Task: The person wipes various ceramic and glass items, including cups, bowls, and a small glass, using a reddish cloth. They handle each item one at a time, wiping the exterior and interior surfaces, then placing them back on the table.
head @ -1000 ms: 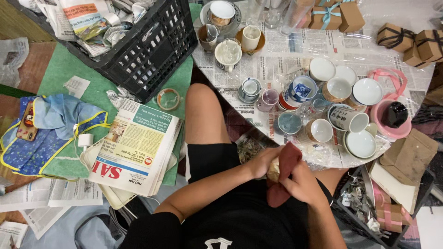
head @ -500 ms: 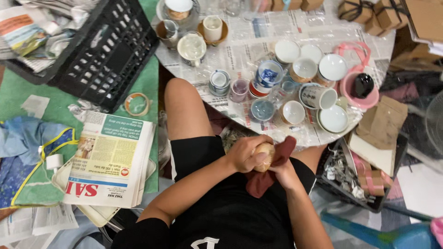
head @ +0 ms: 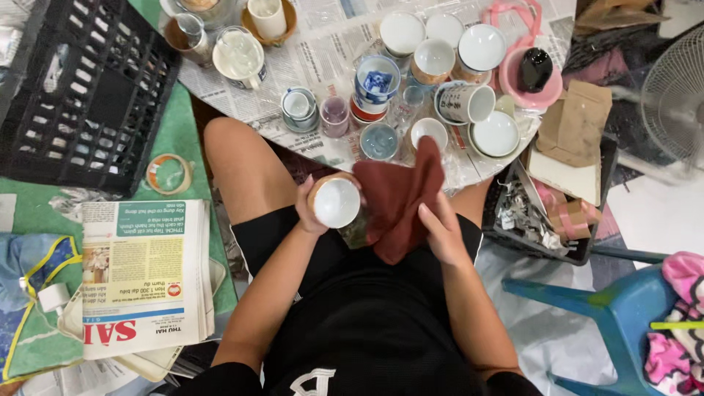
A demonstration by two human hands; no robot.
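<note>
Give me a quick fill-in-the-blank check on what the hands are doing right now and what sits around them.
1. The left hand holds a small cup whose inside is ____ in colour.
2. The right hand holds a dark red ____.
3. On the floor by the person's left side, a folded newspaper lies below a roll of ____.
4. The crate at upper left is ____ in colour.

Missing words: white; cloth; tape; black

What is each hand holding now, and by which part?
The left hand holds a small white cup around its side. The right hand holds a dark red cloth by its lower edge.
</note>
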